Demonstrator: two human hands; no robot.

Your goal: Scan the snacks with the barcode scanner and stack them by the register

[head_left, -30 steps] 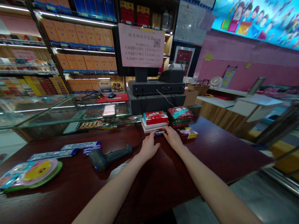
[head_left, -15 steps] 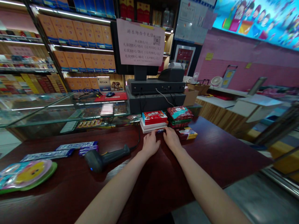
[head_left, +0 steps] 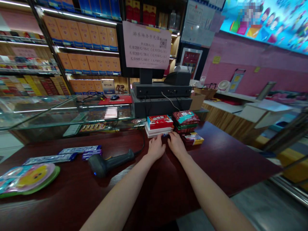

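Note:
My left hand (head_left: 156, 147) and my right hand (head_left: 176, 145) rest side by side on the dark red counter (head_left: 216, 160), fingertips pinched on a small blue packet (head_left: 165, 135) between them. The packet lies against the foot of a stack of flat boxes topped by a red one (head_left: 159, 122). To its right stands a stack of dark red and teal packs (head_left: 185, 118), with a yellow and pink pack (head_left: 193, 138) beside my right hand.
A grey barcode scanner (head_left: 108, 162) lies left of my left arm, its cable running back. Long blue packets (head_left: 79, 150) and a round pink and yellow toy pack (head_left: 26, 178) lie at the far left. Behind the stacks stand a cash register (head_left: 161, 93) and glass showcase (head_left: 60, 115).
Both hands have pushed the small blue packet a little farther away, up against the box stack. My hands have drawn closer together.

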